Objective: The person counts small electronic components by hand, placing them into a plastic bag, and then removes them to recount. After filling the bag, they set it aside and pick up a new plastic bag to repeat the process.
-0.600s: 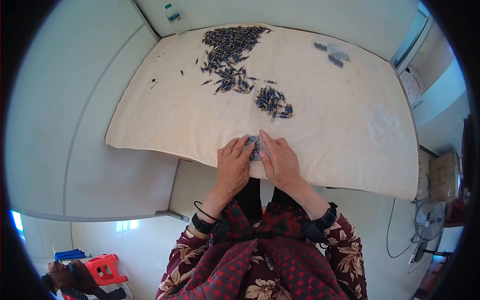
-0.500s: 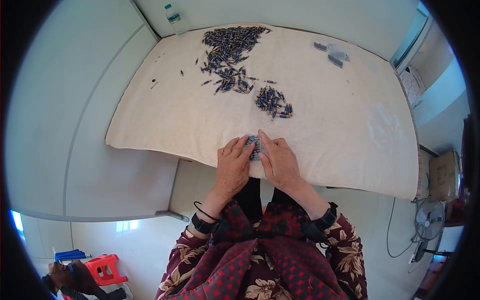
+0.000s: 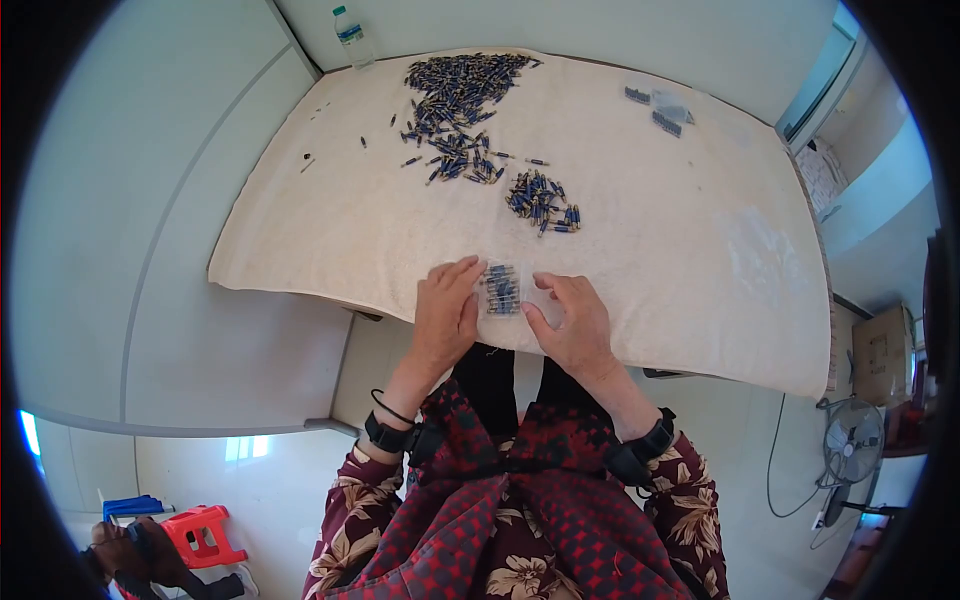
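Note:
A small clear plastic bag (image 3: 503, 290) packed with blue and dark small parts lies on the cream towel (image 3: 330, 225) near the table's front edge. My left hand (image 3: 446, 312) holds the bag's left side and my right hand (image 3: 573, 325) holds its right side, with the bag stretched between them. Just beyond, a small heap of the same blue parts (image 3: 543, 202) lies on the towel. A large pile of the parts (image 3: 455, 95) spreads across the far side.
A water bottle (image 3: 352, 38) stands at the far left corner. Two small filled bags (image 3: 655, 108) lie far right. A fan (image 3: 853, 440) and cardboard box (image 3: 882, 350) are on the floor at right, a red stool (image 3: 205, 535) at lower left.
My hands have moved apart, uncovering the bag that they were pressing together over. The view has shifted slightly.

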A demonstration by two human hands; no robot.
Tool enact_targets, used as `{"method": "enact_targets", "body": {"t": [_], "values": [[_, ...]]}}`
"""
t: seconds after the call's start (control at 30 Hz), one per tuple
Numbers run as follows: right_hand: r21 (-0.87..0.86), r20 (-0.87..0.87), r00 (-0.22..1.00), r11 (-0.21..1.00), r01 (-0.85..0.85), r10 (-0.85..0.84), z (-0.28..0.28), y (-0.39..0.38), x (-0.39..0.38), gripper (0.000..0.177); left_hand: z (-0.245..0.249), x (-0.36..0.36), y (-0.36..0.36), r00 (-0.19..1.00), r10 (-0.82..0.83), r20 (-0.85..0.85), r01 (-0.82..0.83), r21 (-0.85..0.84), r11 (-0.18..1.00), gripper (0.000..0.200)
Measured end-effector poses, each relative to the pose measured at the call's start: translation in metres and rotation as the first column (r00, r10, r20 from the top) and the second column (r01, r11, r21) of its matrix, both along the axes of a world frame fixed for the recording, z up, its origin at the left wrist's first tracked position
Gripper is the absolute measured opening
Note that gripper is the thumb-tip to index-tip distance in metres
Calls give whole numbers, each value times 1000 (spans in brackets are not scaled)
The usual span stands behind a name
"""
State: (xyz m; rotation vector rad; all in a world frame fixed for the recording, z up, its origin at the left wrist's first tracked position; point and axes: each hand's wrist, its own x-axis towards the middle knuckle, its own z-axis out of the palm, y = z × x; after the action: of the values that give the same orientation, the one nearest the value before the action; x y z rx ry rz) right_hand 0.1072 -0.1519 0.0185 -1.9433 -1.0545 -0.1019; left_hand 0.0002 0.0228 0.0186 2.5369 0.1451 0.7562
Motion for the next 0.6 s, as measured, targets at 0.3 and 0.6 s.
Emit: {"method": "enact_targets", "body": {"t": [0.3, 0.6], "values": [[-104, 108, 993, 993, 63, -52, 3, -2, -12, 23, 1, 30, 11, 988, -58, -141, 68, 69, 995, 40], [-38, -286, 957, 999, 34, -43, 1, 6, 14, 12, 5, 35, 26, 978, -106, -182, 106, -8, 994, 42]]}}
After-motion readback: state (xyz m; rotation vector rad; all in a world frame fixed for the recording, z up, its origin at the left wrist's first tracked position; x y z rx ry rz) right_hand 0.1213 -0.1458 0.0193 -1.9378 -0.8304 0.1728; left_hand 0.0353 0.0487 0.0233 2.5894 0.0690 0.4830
